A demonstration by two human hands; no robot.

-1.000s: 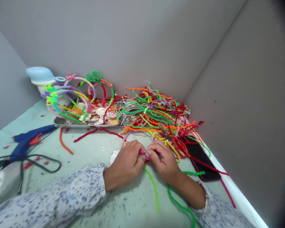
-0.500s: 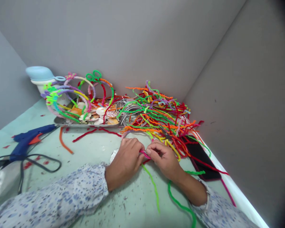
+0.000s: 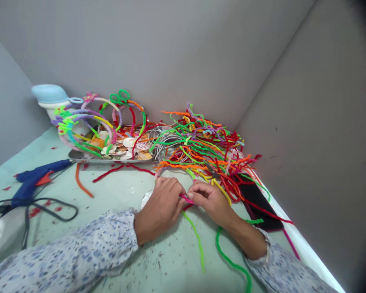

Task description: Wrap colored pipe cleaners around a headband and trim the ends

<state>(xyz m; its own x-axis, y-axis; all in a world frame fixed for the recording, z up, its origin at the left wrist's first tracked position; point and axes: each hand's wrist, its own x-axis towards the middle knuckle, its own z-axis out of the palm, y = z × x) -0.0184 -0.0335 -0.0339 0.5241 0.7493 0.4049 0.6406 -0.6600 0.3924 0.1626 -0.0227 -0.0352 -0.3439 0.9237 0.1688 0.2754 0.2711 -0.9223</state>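
A headband (image 3: 190,173) wrapped in pale pink and light green fuzzy stems arches up behind my hands. My left hand (image 3: 164,203) is closed around one end of it, where the fingers cover most of the band. Between thumb and forefinger of my right hand (image 3: 210,201) is a bright pink pipe cleaner (image 3: 187,198) that lies at the band's end between both hands. Below my left fingers a light green pipe cleaner (image 3: 198,240) trails down onto the table, and a darker green pipe cleaner (image 3: 233,262) curves beneath my right wrist.
Finished headbands (image 3: 105,118) stand in a metal tray (image 3: 116,161) of shells. A heap of pipe cleaners (image 3: 201,142) lies to its right, with pliers (image 3: 212,169) on top. A phone (image 3: 262,207) sits at the right edge, a blue glue gun (image 3: 33,181) on the left, a lidded cup (image 3: 53,97) behind.
My right fingertips have shifted slightly at the bright pink pipe cleaner, and the right wrist has moved a little. The left hand keeps its grip. The view has shifted slightly.
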